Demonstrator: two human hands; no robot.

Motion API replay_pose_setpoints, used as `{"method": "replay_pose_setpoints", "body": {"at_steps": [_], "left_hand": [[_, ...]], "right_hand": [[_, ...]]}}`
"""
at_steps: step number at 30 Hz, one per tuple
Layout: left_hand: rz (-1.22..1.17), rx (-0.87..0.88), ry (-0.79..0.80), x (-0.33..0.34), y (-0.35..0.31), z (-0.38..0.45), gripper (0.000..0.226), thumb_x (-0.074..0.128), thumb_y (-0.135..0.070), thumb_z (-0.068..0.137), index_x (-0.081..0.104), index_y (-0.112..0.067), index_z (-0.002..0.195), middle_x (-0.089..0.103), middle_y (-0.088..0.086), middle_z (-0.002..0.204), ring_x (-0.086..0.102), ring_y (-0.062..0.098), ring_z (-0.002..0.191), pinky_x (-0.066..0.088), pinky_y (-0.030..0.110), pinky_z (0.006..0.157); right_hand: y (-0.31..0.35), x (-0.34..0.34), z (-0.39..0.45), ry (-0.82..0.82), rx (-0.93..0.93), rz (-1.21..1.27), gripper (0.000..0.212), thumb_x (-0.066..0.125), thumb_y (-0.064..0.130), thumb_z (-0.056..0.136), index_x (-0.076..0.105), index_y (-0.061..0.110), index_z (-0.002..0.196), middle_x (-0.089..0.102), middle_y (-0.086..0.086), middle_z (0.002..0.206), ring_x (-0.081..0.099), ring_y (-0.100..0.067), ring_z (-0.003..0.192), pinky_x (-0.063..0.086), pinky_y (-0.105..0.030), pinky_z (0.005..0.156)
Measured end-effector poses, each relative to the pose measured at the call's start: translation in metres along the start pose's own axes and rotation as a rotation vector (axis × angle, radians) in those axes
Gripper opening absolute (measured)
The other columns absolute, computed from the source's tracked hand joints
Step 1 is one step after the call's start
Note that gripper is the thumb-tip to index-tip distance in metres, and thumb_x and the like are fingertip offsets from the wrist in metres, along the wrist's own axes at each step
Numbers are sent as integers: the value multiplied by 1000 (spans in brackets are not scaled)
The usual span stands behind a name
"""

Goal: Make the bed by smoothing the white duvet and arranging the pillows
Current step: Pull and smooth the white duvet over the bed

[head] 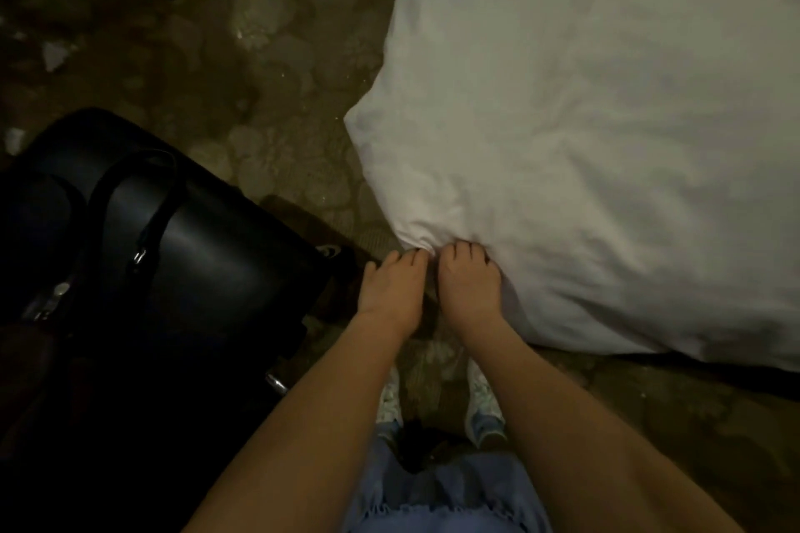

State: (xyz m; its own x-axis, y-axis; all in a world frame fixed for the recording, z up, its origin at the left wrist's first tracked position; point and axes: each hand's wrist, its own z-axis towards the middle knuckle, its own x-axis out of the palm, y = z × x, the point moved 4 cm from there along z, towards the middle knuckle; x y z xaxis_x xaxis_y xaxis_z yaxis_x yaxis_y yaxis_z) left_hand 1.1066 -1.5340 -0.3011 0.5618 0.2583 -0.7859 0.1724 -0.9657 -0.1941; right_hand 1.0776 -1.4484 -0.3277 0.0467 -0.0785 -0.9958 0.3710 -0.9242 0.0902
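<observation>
- Fingers (465,251) of the right hand (469,286) and the left hand (391,286) are curled, both gripping the near corner of the white duvet (584,143).
- The duvet lies on the right over a dim stone-patterned floor (268,56).
- A black bag (182,255) stands on the left.

- The duvet (606,134) was spread to the right, its near-left corner held by both hands (391,286) (469,283).
- A bag (173,255) was set on the floor (259,56), left of the hands.

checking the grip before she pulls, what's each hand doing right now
Left hand: fingers curled, pinching the corner of the white duvet.
Right hand: fingers curled into the same duvet corner, gripping it.
</observation>
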Motion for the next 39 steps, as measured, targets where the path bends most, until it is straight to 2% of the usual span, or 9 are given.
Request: {"method": "replay_pose_setpoints", "body": {"at_steps": [3, 7, 12, 15, 18, 25, 29, 34, 39], "left_hand": [[5, 7, -24, -2, -7, -1, 54, 50, -12, 91, 29, -19, 141, 37, 0, 146, 32, 20, 134, 31, 39, 103], [52, 81, -57, 3, -10, 2, 68, 50, -14, 92, 14, -19, 150, 20, -5, 156, 15, 15, 144, 26, 40, 111], [224, 155, -77, 3, -1, 13, 75, 50, -7, 89, 9, -19, 151, 12, -3, 157, 7, 15, 146, 18, 40, 114], [358, 116, -94, -1, 7, 17, 78, 58, -14, 86, 11, -19, 148, 12, 6, 154, 11, 22, 144, 20, 43, 113], [455, 111, -88, -11, -1, 20, 80, 61, -21, 84, 7, -24, 142, 5, 12, 150, 8, 30, 142, 20, 48, 113], [397, 333, -238, -133, -73, 26, 37, 49, -17, 92, 40, -15, 129, 48, 7, 129, 46, 27, 118, 34, 38, 98], [622, 492, -346, -207, -134, 22, 29, 38, -9, 96, 44, -10, 124, 55, 10, 124, 50, 31, 114, 35, 40, 96], [732, 574, -379, -235, -171, 25, 28, 37, -6, 95, 47, -12, 120, 58, 7, 120, 50, 29, 114, 34, 39, 96], [608, 373, -288, -218, -146, 36, 35, 43, -13, 95, 40, -12, 130, 50, 10, 127, 46, 28, 118, 33, 37, 99]], "right_hand": [[6, -3, -8, 13, 71, -50, 20, 33, 13, 74, 52, 11, 80, 59, -8, 72, 57, -24, 65, 45, -30, 54], [4, 18, -9, 61, 78, -137, 23, 41, 22, 74, 38, 16, 96, 59, -2, 86, 48, -21, 78, 39, -32, 63], [-12, 29, -3, -40, 71, -133, 28, 39, 20, 69, 66, 17, 76, 61, -4, 73, 56, -23, 70, 35, -32, 66], [-12, 21, -8, -66, 123, 141, 15, 69, 18, 58, 63, 12, 69, 61, -8, 68, 60, -27, 66, 45, -31, 63], [-20, -8, -27, -176, 240, 549, 10, 55, 16, 68, 58, 6, 70, 59, -13, 67, 59, -30, 63, 35, -31, 63], [-82, -134, 11, -354, 507, 678, 14, 45, 7, 76, 56, 0, 79, 58, -22, 72, 53, -29, 66, 24, -29, 59], [-98, -196, 13, -572, 493, 435, 27, 43, 20, 74, 50, 4, 95, 56, -20, 91, 53, -34, 84, 43, -38, 71], [-94, -149, -14, -2, 459, 15, 92, 68, 49, 61, 29, 19, 138, 38, -25, 136, 43, -47, 118, 42, -61, 88], [-158, -167, 16, 100, 336, 147, 59, 67, 10, 77, 49, 15, 132, 57, -22, 105, 59, -41, 87, 49, -44, 69]]}}
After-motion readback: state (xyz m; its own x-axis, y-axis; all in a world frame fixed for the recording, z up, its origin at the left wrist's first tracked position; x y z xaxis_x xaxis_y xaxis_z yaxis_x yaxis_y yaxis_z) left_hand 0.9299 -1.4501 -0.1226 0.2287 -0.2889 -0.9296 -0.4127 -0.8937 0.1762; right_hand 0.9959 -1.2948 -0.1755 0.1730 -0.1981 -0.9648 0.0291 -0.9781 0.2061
